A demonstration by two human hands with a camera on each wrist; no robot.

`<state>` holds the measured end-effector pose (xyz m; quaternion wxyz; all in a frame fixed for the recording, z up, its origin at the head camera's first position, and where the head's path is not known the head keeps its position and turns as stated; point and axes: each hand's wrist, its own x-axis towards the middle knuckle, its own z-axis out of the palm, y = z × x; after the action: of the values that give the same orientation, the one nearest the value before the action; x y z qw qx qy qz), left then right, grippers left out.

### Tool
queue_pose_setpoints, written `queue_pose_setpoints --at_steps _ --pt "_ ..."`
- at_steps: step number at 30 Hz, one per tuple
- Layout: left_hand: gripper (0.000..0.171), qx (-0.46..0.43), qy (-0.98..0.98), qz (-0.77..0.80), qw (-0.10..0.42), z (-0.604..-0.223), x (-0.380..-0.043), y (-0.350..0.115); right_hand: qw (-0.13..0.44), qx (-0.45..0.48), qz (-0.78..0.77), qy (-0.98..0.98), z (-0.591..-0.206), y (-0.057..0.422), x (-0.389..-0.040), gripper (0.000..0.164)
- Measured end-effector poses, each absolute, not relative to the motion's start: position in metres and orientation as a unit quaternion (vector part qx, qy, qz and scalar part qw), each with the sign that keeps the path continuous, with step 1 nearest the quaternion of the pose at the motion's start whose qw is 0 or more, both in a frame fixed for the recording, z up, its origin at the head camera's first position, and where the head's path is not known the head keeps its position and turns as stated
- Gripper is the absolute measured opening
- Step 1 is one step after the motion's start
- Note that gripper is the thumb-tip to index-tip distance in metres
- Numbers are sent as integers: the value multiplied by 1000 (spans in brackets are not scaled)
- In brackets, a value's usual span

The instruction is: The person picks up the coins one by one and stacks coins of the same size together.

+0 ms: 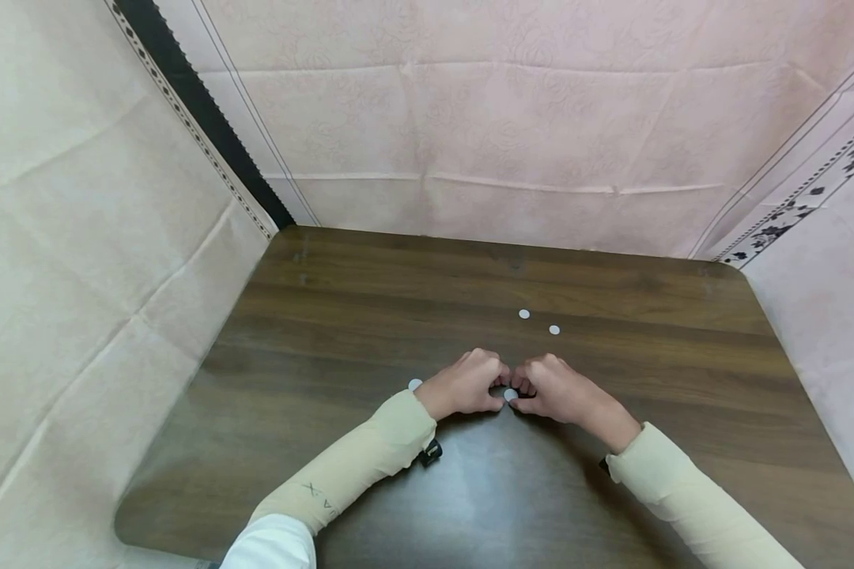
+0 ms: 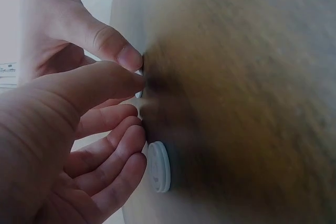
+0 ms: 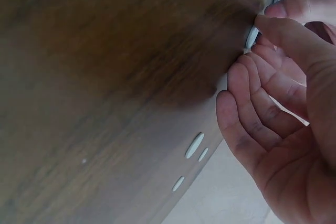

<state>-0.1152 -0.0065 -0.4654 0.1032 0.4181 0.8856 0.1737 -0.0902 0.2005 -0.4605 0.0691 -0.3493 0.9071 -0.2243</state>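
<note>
On the dark wooden table, a small flat white disc [image 1: 510, 394] lies between the two hands. My left hand [image 1: 474, 384] comes to it from the left, fingers curled and thumb tip at its edge. From the other side my right hand [image 1: 557, 389] has its thumb and curled fingers round the same disc, which the right wrist view shows as a thin white edge [image 3: 252, 37] beneath the thumb. The fingers partly hide it. Another white disc [image 1: 415, 384], seen with a ridged rim in the left wrist view, rests beside the left wrist.
Two more white discs, a farther one [image 1: 523, 314] and a nearer one [image 1: 554, 329], lie beyond the hands. The brown table [image 1: 313, 332] has rounded corners. Pale cloth [image 1: 505, 126] hangs behind it and along both sides.
</note>
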Motion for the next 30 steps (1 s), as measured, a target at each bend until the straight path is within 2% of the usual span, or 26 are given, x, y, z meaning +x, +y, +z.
queue_pose_setpoints --at_steps 5,11,23,30 --pt "9 412 888 168 114 -465 -116 -5 56 -348 -224 908 -463 202 -89 18" --pt "9 424 885 153 112 -464 -116 -1 54 -347 -238 905 -466 204 -88 15" --pt "7 436 880 152 113 -464 -117 2 93 -351 -267 893 -459 215 -90 6" --pt "6 438 880 148 110 -462 -116 1 95 -305 -240 917 -444 234 -99 12"
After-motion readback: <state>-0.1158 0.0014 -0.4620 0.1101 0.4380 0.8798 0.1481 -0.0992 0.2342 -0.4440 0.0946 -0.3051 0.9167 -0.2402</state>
